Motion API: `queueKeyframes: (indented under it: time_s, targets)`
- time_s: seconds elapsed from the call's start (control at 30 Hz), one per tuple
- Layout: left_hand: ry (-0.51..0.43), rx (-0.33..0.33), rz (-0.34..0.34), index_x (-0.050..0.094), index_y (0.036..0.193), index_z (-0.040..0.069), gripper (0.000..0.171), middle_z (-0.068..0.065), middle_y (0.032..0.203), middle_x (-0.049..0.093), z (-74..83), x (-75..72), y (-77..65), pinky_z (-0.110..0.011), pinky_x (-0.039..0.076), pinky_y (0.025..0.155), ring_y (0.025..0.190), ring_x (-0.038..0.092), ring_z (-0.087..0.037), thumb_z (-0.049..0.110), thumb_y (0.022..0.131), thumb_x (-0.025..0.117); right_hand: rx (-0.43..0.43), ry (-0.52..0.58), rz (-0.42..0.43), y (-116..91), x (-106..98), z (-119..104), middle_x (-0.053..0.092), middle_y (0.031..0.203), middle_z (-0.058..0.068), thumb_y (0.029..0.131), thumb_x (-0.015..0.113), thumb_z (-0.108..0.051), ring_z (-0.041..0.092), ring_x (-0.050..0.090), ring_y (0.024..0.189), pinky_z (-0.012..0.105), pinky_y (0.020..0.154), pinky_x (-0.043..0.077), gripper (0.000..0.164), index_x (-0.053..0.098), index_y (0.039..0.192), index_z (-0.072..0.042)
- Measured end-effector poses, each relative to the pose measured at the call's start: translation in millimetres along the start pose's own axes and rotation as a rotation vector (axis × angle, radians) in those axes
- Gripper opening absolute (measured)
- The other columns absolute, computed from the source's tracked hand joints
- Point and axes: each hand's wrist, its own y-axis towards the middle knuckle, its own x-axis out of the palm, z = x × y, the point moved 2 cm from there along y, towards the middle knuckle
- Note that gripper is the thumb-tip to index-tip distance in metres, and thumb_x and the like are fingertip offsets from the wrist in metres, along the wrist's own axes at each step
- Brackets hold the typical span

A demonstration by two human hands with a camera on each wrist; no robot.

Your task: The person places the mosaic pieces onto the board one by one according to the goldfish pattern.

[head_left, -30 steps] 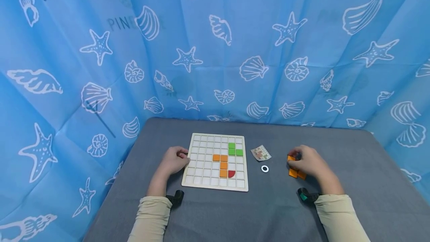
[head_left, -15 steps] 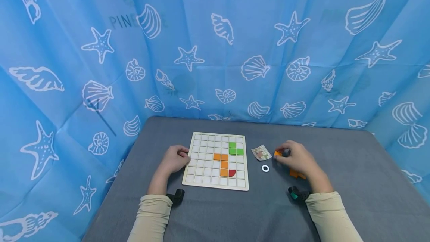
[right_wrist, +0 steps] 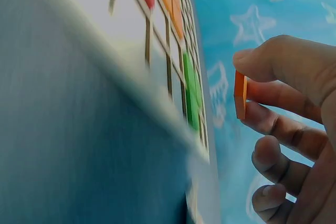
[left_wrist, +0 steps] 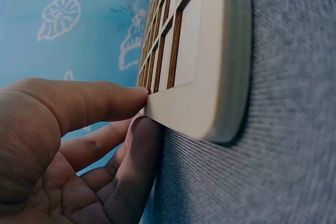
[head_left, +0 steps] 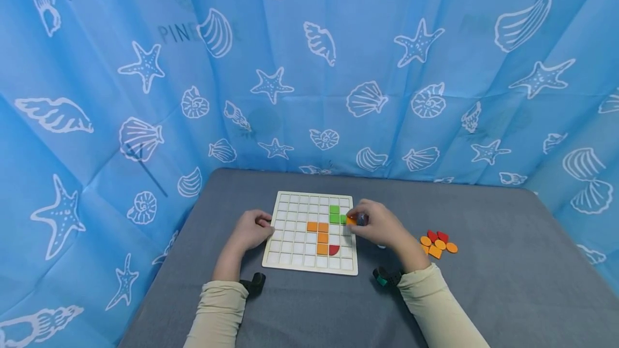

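Note:
A white gridded wooden board (head_left: 290,246) lies on the grey cloth. Green square tiles (head_left: 334,210), orange square tiles (head_left: 322,238) and one red quarter-round tile (head_left: 333,250) sit in its cells. At its left edge, my left hand (head_left: 251,230) pinches the rim, thumb (left_wrist: 113,100) on top and a finger at the underside. My right hand (head_left: 379,223) pinches an orange square tile (right_wrist: 240,95) between thumb and fingers, above the board's right edge near the green tiles. That tile is seen edge-on in the right wrist view.
Loose orange and red tiles (head_left: 440,245), several of them, lie to the right of my right forearm. A white ring (head_left: 381,246) shows only partly behind my right wrist. A blue shell-patterned curtain (head_left: 309,69) hangs behind the table.
My right hand has lifted an orange tile from the pile and carried it left to the board's right edge, now covering the small printed card. My left hand has stayed put.

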Motion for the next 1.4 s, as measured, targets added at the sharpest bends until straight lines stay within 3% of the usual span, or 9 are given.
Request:
queueKeyframes:
  time_s: [0.17,0.43,0.67,1.07,1.4]
  targets:
    - [0.005,0.001,0.001,0.073,0.121,0.001,0.029,-0.011,0.097,0.069,-0.3,0.7,0.4,-0.036,0.051,0.074,0.082,0.063,-0.022,0.010,0.093,0.074,-0.064,0.023,-0.045,12.8,18.0,-22.0,0.071,0.104,0.002,0.093,0.082,-0.019,0.013,0.055,0.074,0.029,0.066,0.048,0.025,0.080,0.114,-0.006]
    - [-0.002,0.000,-0.002,0.073,0.121,0.001,0.029,-0.011,0.097,0.069,-1.4,0.5,0.6,-0.037,0.051,0.074,0.083,0.064,-0.022,0.010,0.094,0.075,-0.091,-0.011,-0.132,28.1,46.9,-48.9,0.072,0.105,0.000,0.092,0.083,-0.022,0.018,0.062,0.085,0.032,0.074,0.051,0.021,0.082,0.110,-0.012]
    - [-0.011,0.004,-0.004,0.073,0.122,0.000,0.029,-0.012,0.097,0.069,-1.5,0.6,-0.3,-0.038,0.052,0.075,0.084,0.064,-0.022,0.009,0.094,0.074,-0.086,-0.053,-0.148,34.8,62.8,-55.8,0.070,0.102,-0.002,0.092,0.083,-0.025,0.011,0.057,0.084,0.035,0.077,0.051,0.019,0.082,0.108,-0.015]
    - [-0.009,-0.006,-0.012,0.073,0.123,0.001,0.030,-0.012,0.099,0.069,0.0,0.1,-0.8,-0.039,0.051,0.076,0.084,0.063,-0.022,0.009,0.095,0.074,-0.028,-0.044,-0.133,34.6,63.3,-55.4,0.071,0.104,-0.002,0.092,0.084,-0.024,0.013,0.060,0.090,0.040,0.080,0.054,0.017,0.081,0.107,-0.016]
    - [0.000,-0.005,-0.007,0.073,0.123,0.000,0.029,-0.012,0.098,0.069,1.3,-0.2,-1.1,-0.038,0.051,0.076,0.083,0.062,-0.022,0.009,0.095,0.073,-0.043,-0.081,-0.156,34.9,65.5,-54.5,0.071,0.104,-0.002,0.091,0.085,-0.023,0.012,0.059,0.087,0.037,0.081,0.053,0.017,0.082,0.106,-0.015]
